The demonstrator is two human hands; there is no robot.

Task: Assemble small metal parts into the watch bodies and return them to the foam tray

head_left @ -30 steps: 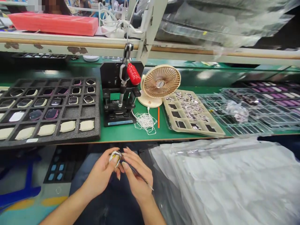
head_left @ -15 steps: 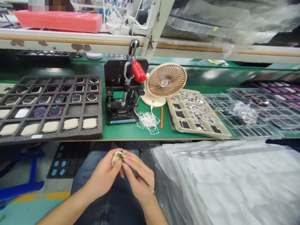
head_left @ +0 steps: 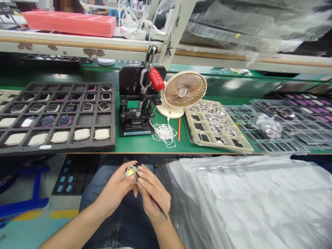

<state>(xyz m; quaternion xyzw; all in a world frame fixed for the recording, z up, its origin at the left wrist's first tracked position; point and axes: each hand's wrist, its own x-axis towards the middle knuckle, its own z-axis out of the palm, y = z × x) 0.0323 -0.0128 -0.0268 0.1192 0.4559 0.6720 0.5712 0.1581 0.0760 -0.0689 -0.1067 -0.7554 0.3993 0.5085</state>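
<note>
Over my lap, below the bench edge, my left hand (head_left: 116, 188) pinches a small rounded watch case (head_left: 131, 171) with a yellow patch showing inside it. My right hand (head_left: 153, 193) is closed round thin dark tweezers (head_left: 155, 204), whose tip end meets the case while the rear end sticks out past my palm. Both hands touch at the case. Straight ahead on the green bench stands a black hand press (head_left: 137, 103) with a red-handled lever (head_left: 156, 79).
A black foam tray (head_left: 109, 114) of watch cases lies at the left. A beige desk fan (head_left: 183, 91), a coiled white cord (head_left: 164, 132), an orange pen (head_left: 178, 128), a beige parts tray (head_left: 245, 147) and clear trays (head_left: 290, 135) sit right. Plastic sheeting (head_left: 246, 200) covers the lower right.
The view has shifted a little, with the bench sliding right and down. My hands stay together on the case, and the tweezers now lie lower in my right hand.
</note>
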